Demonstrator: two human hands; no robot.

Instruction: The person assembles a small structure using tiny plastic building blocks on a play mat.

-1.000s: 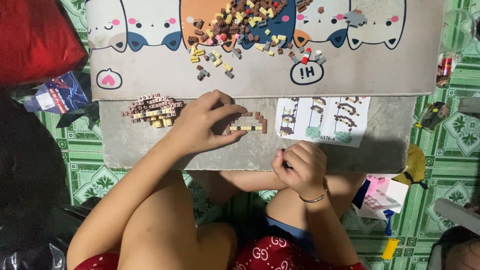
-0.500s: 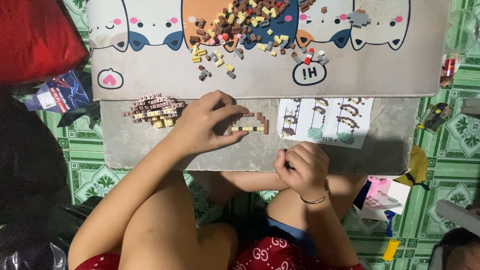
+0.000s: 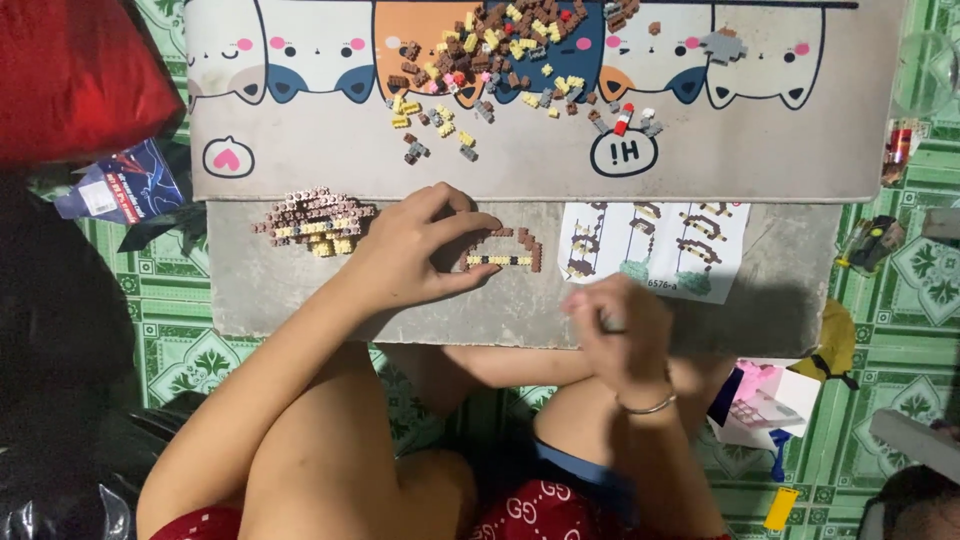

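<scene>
We steady the small brick arch (image 3: 505,250) on the table (image 3: 300,300), just left of the instruction sheet (image 3: 655,240), our left hand (image 3: 415,250) curled loosely around it. Our right hand (image 3: 620,330) is blurred near the sheet's bottom edge; we cannot tell its grip. Fitting another piece would call for a firm hold.

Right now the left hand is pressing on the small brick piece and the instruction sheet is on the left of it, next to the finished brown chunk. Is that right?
Not quite. The instruction sheet lies to the right of the small brick piece, not the left; the head view shows it. The left hand does rest on that piece, and the brown chunk sits on the other side.
</scene>
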